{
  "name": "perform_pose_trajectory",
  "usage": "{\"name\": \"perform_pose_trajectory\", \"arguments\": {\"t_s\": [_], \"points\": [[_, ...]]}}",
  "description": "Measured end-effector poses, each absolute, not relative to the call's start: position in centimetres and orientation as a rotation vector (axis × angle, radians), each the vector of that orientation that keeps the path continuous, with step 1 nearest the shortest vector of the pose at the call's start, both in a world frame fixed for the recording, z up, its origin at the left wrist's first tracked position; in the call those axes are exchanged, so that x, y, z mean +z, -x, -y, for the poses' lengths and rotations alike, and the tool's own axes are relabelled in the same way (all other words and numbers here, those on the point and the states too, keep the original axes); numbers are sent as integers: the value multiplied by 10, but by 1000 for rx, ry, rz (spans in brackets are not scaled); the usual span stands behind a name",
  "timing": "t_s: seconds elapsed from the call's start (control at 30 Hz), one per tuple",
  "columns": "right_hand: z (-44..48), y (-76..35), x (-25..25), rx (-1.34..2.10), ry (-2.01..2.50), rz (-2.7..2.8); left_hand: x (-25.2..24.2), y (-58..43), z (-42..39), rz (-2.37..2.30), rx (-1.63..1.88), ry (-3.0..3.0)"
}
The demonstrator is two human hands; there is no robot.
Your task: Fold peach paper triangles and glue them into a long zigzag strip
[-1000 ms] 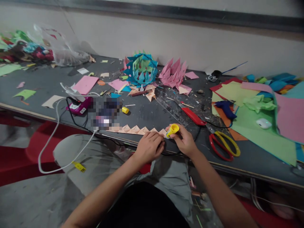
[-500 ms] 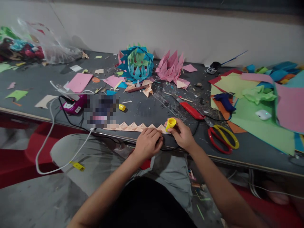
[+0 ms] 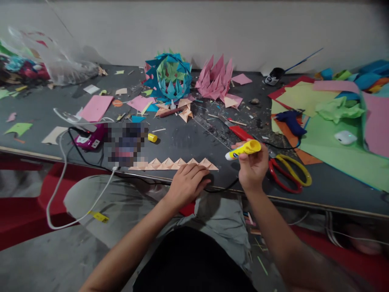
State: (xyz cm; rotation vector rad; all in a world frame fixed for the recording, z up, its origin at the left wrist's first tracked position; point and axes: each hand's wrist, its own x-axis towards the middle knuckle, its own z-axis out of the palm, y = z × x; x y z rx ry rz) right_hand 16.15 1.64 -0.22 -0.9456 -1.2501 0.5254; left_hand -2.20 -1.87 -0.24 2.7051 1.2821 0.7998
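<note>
A peach paper strip with a row of folded triangles (image 3: pixel 167 164) lies along the table's front edge. My left hand (image 3: pixel 188 180) rests on its right part, fingers stretched out and pressing from above. To the right, my right hand (image 3: pixel 253 170) is closed round a yellow glue stick (image 3: pixel 244 150), raised off the strip and tilted, its white end pointing left. A yellow cap (image 3: pixel 152 138) lies on the table beyond the strip, beside a blurred-out patch.
Scissors (image 3: pixel 291 174), a red cutter (image 3: pixel 238 132) and a blue glue gun (image 3: pixel 291 121) lie at the right, by coloured paper sheets (image 3: pixel 340 150). Blue (image 3: pixel 170 79) and pink (image 3: pixel 215 79) folded-paper pieces stand behind. A white cable (image 3: pixel 57 186) hangs over the left edge.
My right hand has lifted the glue stick off the strip's right end and moved it right, tipping it from upright to nearly level. My left hand stays on the strip.
</note>
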Motion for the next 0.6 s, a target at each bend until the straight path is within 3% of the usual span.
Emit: {"name": "perform_pose_trajectory", "arguments": {"t_s": [0.3,0.6], "points": [[-16,-163,0,472,1032,1215,23,20,-15,-1088,310,-2940],[-15,-163,0,496,1070,1209,17,24,-17,-1000,509,-3120]]}}
